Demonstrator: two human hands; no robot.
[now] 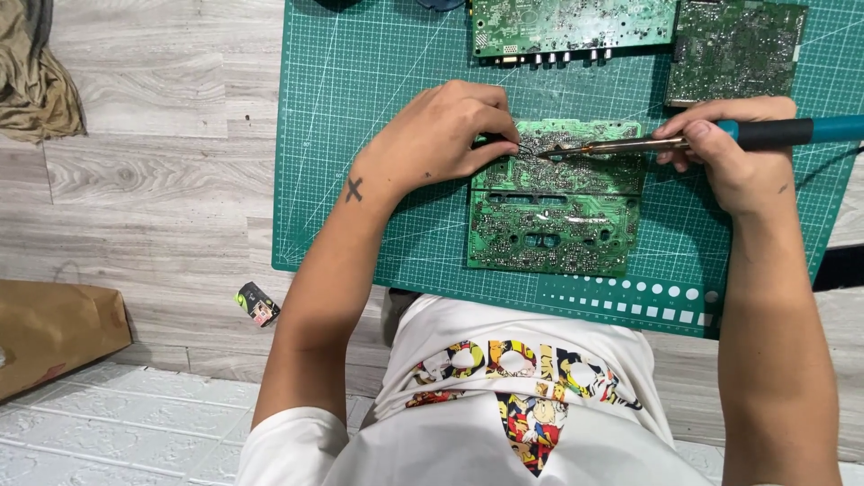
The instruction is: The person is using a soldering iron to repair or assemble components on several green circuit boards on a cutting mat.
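While you lean over the green mat point(360, 180), the scene reads so:
Board: a green circuit board point(553, 216) lies flat on the mat, between your hands.
Right hand: your right hand point(733, 153) is clamped around a soldering iron point(684, 141).
Iron axis: it runs right to left, tip on the board's top edge.
Left hand: your left hand point(441, 135) pinches a thin dark tool point(499, 141), its point just beside the tip.
Nearer: both meet there.

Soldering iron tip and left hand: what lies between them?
In the head view, only green circuit board shows between the soldering iron tip and the left hand, which pinches a thin dark tool.
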